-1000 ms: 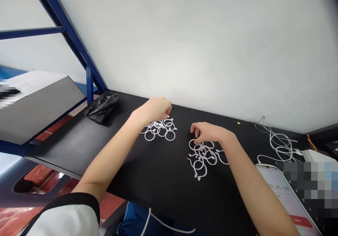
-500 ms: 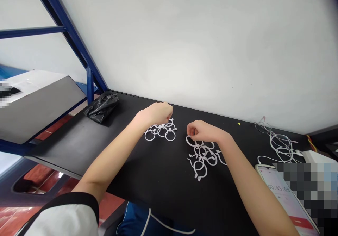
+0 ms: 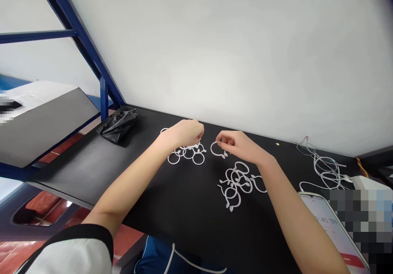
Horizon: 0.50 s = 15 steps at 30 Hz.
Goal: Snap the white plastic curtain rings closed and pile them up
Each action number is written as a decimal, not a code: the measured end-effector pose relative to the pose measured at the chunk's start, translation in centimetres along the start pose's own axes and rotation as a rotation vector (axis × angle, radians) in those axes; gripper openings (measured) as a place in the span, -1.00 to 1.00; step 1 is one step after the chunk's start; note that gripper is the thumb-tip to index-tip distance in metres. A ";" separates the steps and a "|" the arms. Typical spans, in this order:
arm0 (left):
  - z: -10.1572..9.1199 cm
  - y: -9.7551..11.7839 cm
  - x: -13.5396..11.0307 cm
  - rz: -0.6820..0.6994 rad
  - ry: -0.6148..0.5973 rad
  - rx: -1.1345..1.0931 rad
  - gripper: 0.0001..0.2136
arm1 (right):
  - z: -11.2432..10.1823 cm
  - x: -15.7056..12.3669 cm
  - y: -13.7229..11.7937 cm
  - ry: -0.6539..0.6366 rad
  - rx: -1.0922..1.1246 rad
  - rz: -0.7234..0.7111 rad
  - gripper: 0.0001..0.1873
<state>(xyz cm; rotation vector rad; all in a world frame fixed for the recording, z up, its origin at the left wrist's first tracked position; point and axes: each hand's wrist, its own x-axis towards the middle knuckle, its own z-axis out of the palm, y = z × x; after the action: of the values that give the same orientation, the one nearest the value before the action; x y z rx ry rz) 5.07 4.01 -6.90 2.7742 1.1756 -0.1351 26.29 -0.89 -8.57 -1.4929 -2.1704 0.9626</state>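
Black tabletop [image 3: 172,202], white wall [image 3: 230,53] beyond, blue frame [image 3: 88,53] far left, my right hand [image 3: 242,146] pinching a white ring [image 3: 215,149], my left hand [image 3: 182,133] curled closed over left ring pile [image 3: 188,154]

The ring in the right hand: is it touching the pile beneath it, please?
Apart. The head view shows the ring pinched in the right hand, with bare black table between it and the pile.
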 end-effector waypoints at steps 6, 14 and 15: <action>-2.2 1.7 -2.8 0.036 0.103 0.010 -0.79 | -0.6 -1.2 -1.9 0.216 0.092 -0.079 -0.82; -4.4 4.3 -6.7 0.260 0.420 -0.082 -0.57 | -0.7 -3.4 -4.3 0.530 0.201 -0.328 -0.94; -4.3 4.3 -6.7 0.282 0.463 -0.072 -0.58 | -0.7 -3.5 -4.5 0.548 0.191 -0.349 -0.96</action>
<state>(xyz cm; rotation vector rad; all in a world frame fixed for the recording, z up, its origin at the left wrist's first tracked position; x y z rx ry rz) 3.69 -3.05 -1.39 2.9524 0.8203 0.5910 25.00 -4.86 -4.59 -1.0775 -1.7944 0.5414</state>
